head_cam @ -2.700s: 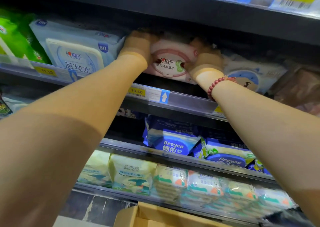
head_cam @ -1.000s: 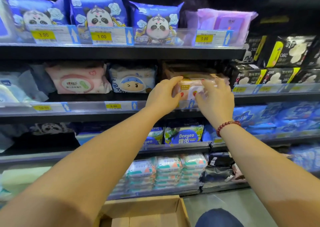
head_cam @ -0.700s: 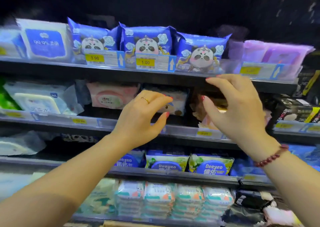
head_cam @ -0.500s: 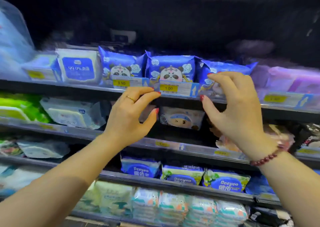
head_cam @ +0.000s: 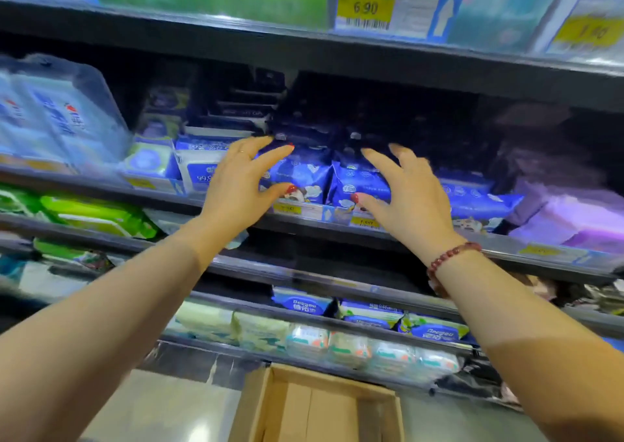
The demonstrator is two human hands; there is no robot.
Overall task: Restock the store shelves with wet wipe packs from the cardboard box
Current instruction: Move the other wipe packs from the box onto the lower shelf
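dark metal shelves (head_cam: 304,53) held glossy, pillowy blue packs (head_cam: 304,175); left hand (head_cam: 236,188) and right hand (head_cam: 405,198) hovered spread before them, perhaps touching; open cardboard box (head_cam: 253,408) sat near

My nails (head_cam: 291,189) are painted red, showing at the tips of my fingers (head_cam: 273,158) and on both thumbs. A thin gold ring (head_cam: 241,151) circles one finger of my left hand (head_cam: 233,191). Below my right hand (head_cam: 408,202) fingers, at the wrist, sits a bracelet (head_cam: 450,258) of round dark-red beads. Both forearms are bare.
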